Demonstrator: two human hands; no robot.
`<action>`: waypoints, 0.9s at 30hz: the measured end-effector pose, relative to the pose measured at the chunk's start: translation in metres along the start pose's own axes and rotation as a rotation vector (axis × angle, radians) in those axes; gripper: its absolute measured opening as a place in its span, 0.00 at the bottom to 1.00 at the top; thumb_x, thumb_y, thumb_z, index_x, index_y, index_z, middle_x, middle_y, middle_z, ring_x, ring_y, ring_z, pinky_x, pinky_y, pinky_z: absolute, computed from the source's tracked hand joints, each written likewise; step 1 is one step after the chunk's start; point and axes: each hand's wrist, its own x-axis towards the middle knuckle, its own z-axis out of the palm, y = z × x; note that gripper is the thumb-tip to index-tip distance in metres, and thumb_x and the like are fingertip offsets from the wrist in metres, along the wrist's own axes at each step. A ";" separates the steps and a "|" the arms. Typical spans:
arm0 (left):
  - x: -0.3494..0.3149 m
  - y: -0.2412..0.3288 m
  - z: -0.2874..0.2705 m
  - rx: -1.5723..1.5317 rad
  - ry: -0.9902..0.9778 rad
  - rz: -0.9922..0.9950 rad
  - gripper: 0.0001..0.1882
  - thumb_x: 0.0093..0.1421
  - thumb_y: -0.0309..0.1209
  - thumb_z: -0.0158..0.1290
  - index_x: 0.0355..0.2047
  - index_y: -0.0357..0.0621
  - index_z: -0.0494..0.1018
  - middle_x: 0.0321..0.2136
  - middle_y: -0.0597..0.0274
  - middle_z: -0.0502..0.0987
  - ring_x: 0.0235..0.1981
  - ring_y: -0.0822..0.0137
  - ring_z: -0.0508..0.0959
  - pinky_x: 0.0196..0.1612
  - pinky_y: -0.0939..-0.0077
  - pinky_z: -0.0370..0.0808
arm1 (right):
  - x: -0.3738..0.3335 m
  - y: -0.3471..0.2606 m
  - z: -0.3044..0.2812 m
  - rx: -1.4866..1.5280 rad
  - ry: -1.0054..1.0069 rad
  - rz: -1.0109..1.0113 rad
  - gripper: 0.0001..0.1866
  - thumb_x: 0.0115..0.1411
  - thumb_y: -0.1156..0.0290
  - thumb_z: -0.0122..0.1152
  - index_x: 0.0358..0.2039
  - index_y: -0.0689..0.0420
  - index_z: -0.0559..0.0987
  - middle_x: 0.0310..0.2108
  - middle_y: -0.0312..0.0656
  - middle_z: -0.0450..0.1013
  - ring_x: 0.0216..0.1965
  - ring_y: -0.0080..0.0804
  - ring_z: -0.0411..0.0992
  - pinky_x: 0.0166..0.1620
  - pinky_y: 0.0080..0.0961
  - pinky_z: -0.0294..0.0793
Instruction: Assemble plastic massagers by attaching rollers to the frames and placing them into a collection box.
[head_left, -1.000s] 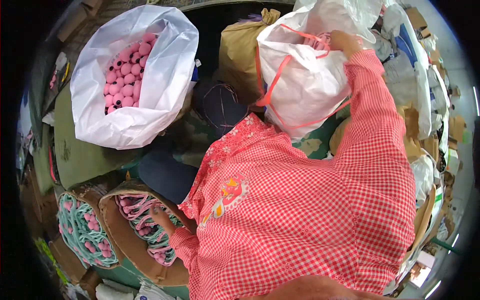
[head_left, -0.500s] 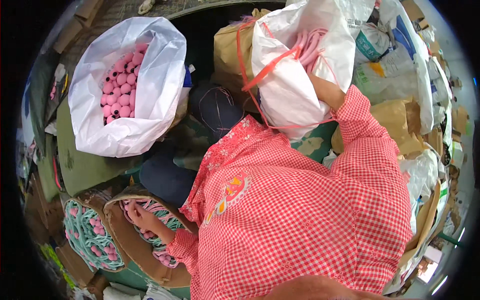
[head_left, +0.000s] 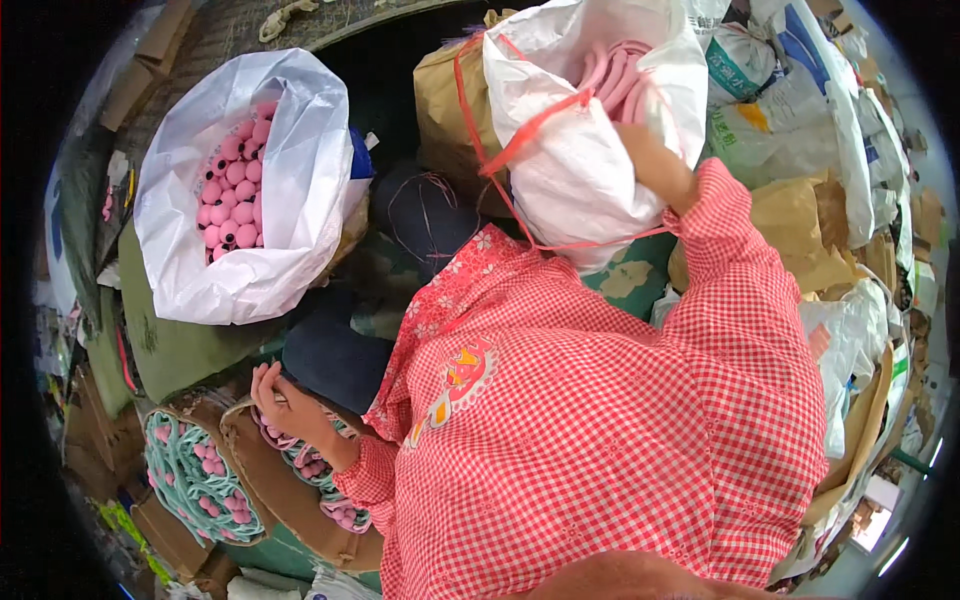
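My left hand (head_left: 285, 405) is raised above the rim of a cardboard box (head_left: 262, 470), its fingers loosely bent and apart, with nothing visible in them. Inside that box lie pink and mint-green cords with pink balls (head_left: 312, 468). On the right, my right hand (head_left: 648, 158) reaches into the mouth of a white woven sack (head_left: 560, 190). Beside it in the sack are thick pink foam-like tubes (head_left: 618, 75). Motion blur and the sack's folds hide its fingers, so any grip is unclear. A red ribbon (head_left: 540, 130) loops across the sack.
A white sack (head_left: 300, 200) of pink balls with black spots (head_left: 235, 190) stands at the left. Next to my box, another box holds mint-green cords with pink balls (head_left: 200, 480). A brown paper bag (head_left: 455, 110) stands behind my sack; plastic bags (head_left: 775, 130) crowd the right.
My left hand has lifted from the cords in the box to above its rim. My right hand has shifted slightly up at the sack's mouth, near the pink tubes.
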 end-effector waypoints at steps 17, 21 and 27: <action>0.004 0.030 0.011 -0.208 -0.025 0.000 0.08 0.62 0.19 0.46 0.35 0.37 0.76 0.43 0.57 0.76 0.44 0.64 0.75 0.46 0.74 0.71 | 0.089 0.055 -0.050 -0.377 0.249 -0.182 0.13 0.54 0.64 0.59 0.39 0.55 0.76 0.32 0.44 0.76 0.38 0.44 0.75 0.42 0.36 0.72; 0.003 0.034 0.020 -0.216 -0.054 0.052 0.07 0.62 0.19 0.47 0.34 0.37 0.75 0.42 0.57 0.76 0.44 0.64 0.75 0.45 0.76 0.71 | 0.123 0.080 0.000 -0.794 0.229 -0.225 0.16 0.53 0.61 0.60 0.42 0.52 0.77 0.33 0.46 0.77 0.40 0.46 0.75 0.45 0.38 0.70; 0.000 0.039 0.011 -0.191 -0.077 0.120 0.07 0.59 0.16 0.48 0.32 0.38 0.75 0.38 0.55 0.76 0.44 0.58 0.76 0.48 0.69 0.71 | 0.127 0.063 -0.018 -0.673 -0.062 -0.023 0.14 0.53 0.60 0.61 0.36 0.54 0.79 0.35 0.47 0.77 0.37 0.49 0.76 0.39 0.41 0.73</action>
